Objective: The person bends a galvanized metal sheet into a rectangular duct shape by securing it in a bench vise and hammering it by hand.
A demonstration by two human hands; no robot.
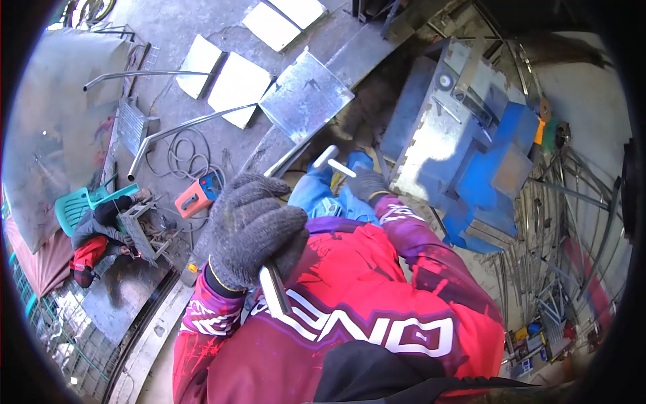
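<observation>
My left hand (252, 225), in a dark grey knit glove, is closed around a shiny metal tube (274, 291). The tube's end sticks out below my fist, in front of my chest; its other end is hidden. Farther forward, my right hand (367, 183), gloved as well, grips the pale handle of a hammer (328, 157). The hammer's silver head is above my blue jeans (313, 192). Just beyond the hammer is a square metal plate (306, 94), with a bent tube (195, 122) reaching out from its left side.
At right stands a metal workbench (431, 128) with blue machinery (494, 178). Many metal rods (538, 269) lie behind it. An orange machine (197, 196) and a coiled cable (185, 155) are on the floor at left. A co-worker (101, 242) sits near a green chair (74, 209). White panels (242, 84) lie ahead.
</observation>
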